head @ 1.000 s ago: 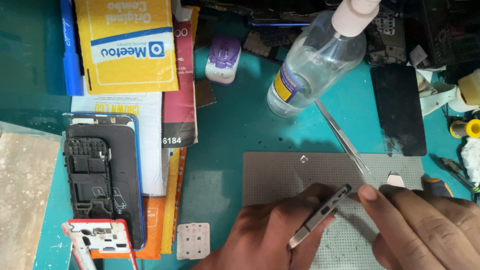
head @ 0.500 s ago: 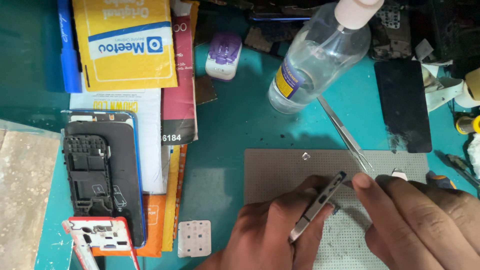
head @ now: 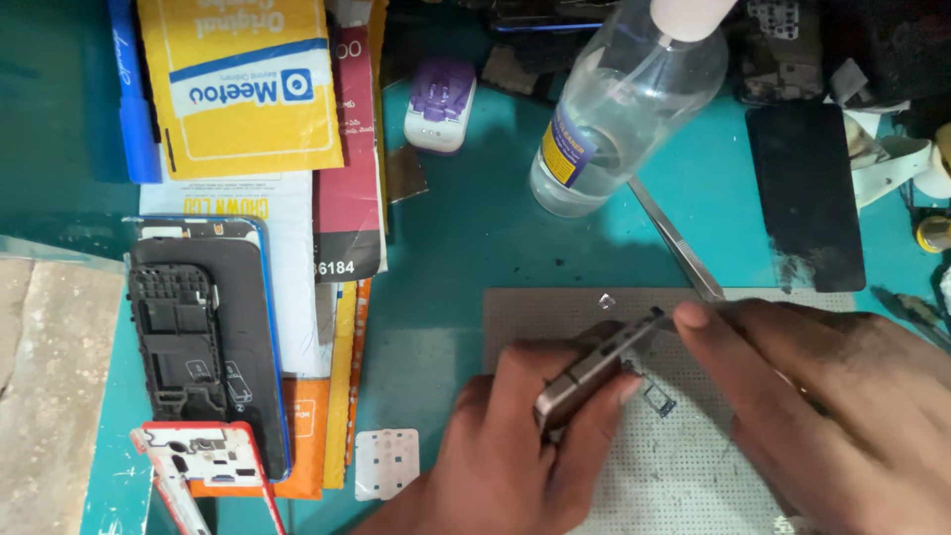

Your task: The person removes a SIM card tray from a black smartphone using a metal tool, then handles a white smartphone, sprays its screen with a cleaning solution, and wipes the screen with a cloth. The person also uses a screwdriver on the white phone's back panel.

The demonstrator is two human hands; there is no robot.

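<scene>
Since half a second ago: phone [head: 594, 365] raised a little and tilted further onto its edge; right hand [head: 822, 406] brought closer to its far end; tweezers [head: 679, 240] unmoved in the scene.

Item 1. Phone, slim, metal-edged. Held on edge over the grey perforated mat [head: 555, 317], near centre. Clamped between thumb and fingers of the left hand [head: 505, 461], which is closed around its near end.

Item 2. Right hand. Fingers drawn together, one fingertip set against the phone's far upper corner, where a small slot is judged to lie. Whether anything is pinched in it cannot be told.

Item 3. Small tray [head: 661, 400], blue-framed, lying on the mat just right of the phone, apart from it. The closer approach suggests the work is centred on that edge of the phone.

Item 4. Tweezers, lying slantwise, tips towards the clear plastic bottle [head: 619, 109] at far centre; near end hidden behind the right hand.

Item 5. Opened phone body [head: 203, 337], black inside, blue rim, at left on a stack of papers.

Item 6. Yellow packet [head: 243, 89], far left. Purple-and-white charger [head: 441, 104], far centre. Black glass panel [head: 804, 193], far right. All carried on the teal tabletop [head: 446, 238].
</scene>
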